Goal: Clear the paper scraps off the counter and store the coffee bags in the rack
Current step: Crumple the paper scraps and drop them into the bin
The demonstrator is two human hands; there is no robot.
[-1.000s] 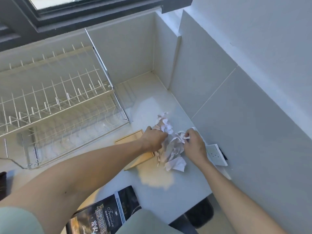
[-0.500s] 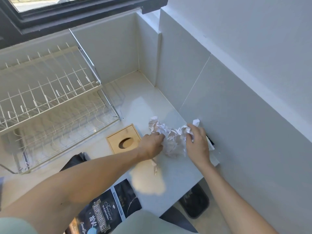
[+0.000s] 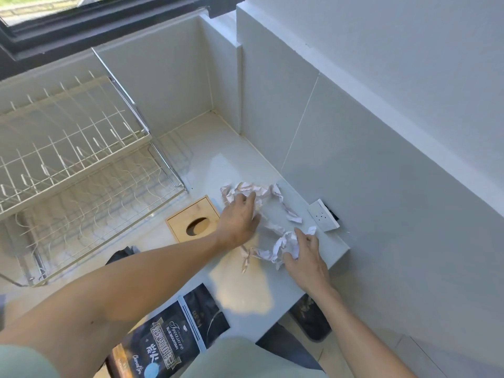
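Scraps [image 3: 283, 207] spread again; wooden box [image 3: 194, 219] beside left hand [image 3: 240, 216]

White scraps [image 3: 253, 190] crumpled on pale grey counter [image 3: 245, 290]. Cream wire rack [image 3: 76, 148] with chrome posts. Light wood box [image 3: 194, 219], dark oval hole. Black bag [image 3: 169, 347], white lettering, blue dot, white stripes. White socket [image 3: 323, 215]. Black window frame [image 3: 109, 20].

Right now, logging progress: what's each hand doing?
Left hand: open, fingers flat on the paper scraps.
Right hand: fingers curled round a clump of scraps.
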